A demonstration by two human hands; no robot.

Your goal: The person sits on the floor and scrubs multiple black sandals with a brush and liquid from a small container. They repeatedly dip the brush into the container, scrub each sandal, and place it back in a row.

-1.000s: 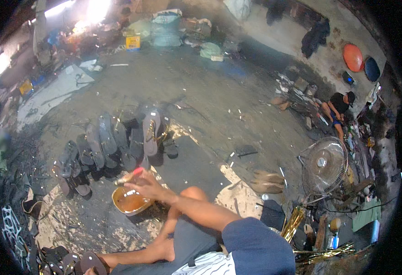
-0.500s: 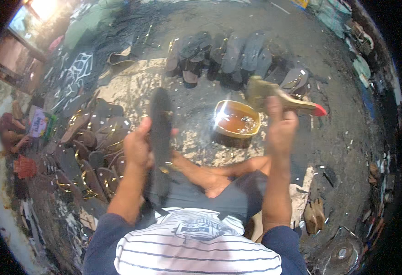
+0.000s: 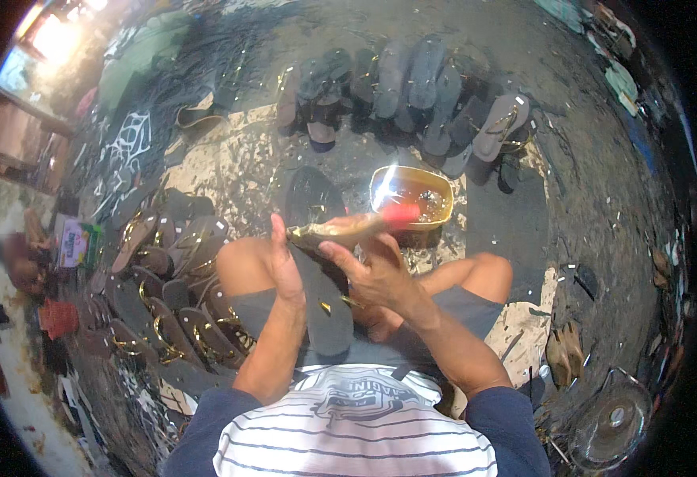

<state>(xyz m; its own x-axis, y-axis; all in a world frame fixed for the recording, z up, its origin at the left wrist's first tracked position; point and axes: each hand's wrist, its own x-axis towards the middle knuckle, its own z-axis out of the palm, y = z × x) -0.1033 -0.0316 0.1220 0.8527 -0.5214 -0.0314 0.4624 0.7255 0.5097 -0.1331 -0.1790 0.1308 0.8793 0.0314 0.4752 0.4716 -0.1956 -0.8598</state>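
1. We're sitting with our legs folded, and our right hand (image 3: 384,274) is wrapped around a shoe last (image 3: 313,232) (brownish, with a bright red end), holding it crosswise above our lap.
2. The red end points right and overlaps the near edge of a yellow-rimmed tub (image 3: 432,226) of amber liquid in our view. Can't tell if they touch.
3. Our left hand (image 3: 285,270) is up at the left edge of a dark sandal sole (image 3: 329,330), its visible part stretched upward. We can't tell how far it closes around the sole.
4. That sole slopes from our lap out past the last, which crosses in front of it (bits of gold show on it too).
5. Beyond the tub there's a row of dark sandals (image 3: 426,71), and a heap of gold-strapped sandals (image 3: 154,306) lies to our left.
6. Over to our right: a pair of brown shoe lasts (image 3: 565,354) and a round fan (image 3: 615,417).
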